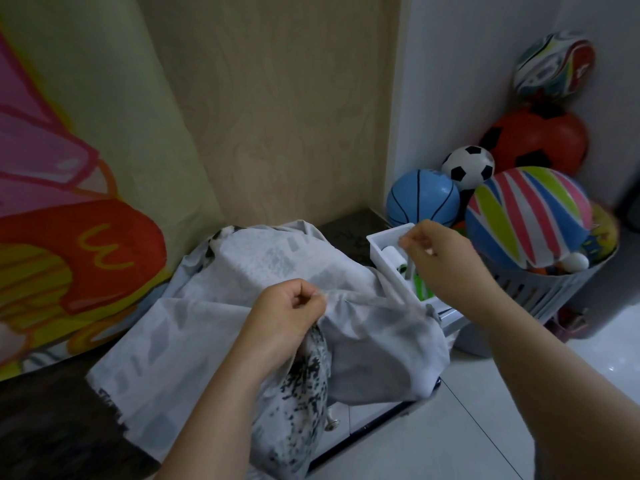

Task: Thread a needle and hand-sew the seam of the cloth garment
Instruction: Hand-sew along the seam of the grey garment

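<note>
While my left hand (pixel 290 317) grips the cloth (pixel 242 268), my right hand (pixel 441 254) pinches above the tray (pixel 389 232). Pinched item: cannot tell.

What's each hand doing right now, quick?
Left hand: closed, gripping a fold of the grey cloth.
Right hand: fingers pinched together above the white box; cannot tell whether they hold anything.
</note>
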{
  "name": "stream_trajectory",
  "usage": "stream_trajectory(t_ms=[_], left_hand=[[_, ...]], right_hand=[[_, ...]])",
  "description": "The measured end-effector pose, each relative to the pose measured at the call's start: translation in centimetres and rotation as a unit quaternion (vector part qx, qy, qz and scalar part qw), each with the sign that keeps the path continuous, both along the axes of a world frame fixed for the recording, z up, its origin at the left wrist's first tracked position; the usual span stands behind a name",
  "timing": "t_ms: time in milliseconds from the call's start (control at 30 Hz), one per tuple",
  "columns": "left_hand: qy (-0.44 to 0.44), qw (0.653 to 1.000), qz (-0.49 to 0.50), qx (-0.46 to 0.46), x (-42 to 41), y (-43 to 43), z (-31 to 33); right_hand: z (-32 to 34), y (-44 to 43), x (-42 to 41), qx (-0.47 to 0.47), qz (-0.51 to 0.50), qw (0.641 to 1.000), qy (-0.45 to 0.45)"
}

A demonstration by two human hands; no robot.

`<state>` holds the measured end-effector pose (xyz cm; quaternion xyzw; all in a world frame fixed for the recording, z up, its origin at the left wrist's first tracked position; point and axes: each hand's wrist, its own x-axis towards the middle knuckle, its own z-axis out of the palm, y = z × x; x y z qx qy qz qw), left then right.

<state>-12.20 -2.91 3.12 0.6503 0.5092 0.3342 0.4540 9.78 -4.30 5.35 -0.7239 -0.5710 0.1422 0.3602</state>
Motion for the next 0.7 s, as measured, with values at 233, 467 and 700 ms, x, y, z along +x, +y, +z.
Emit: stream_trajectory(t_ms=[233,467,700], left_hand=[[-0.044,0.998,-0.038,0.001,-0.3,-0.9,1.1],[-0.060,0.996,-0.066,-0.033,-0.5,-1.3,1.4],[-0.058,0.995,-0.065,-0.039,-0.6,-1.5,1.5]], right_hand=[[1.9,-1.9,-3.4,-0.115,0.255,0.949,0.146],[2.4,-1.9,-2.4,-0.163,0.271,0.941,0.120],[1.8,-1.1,-2.1,-0.104,0.197,0.975,-0.010]])
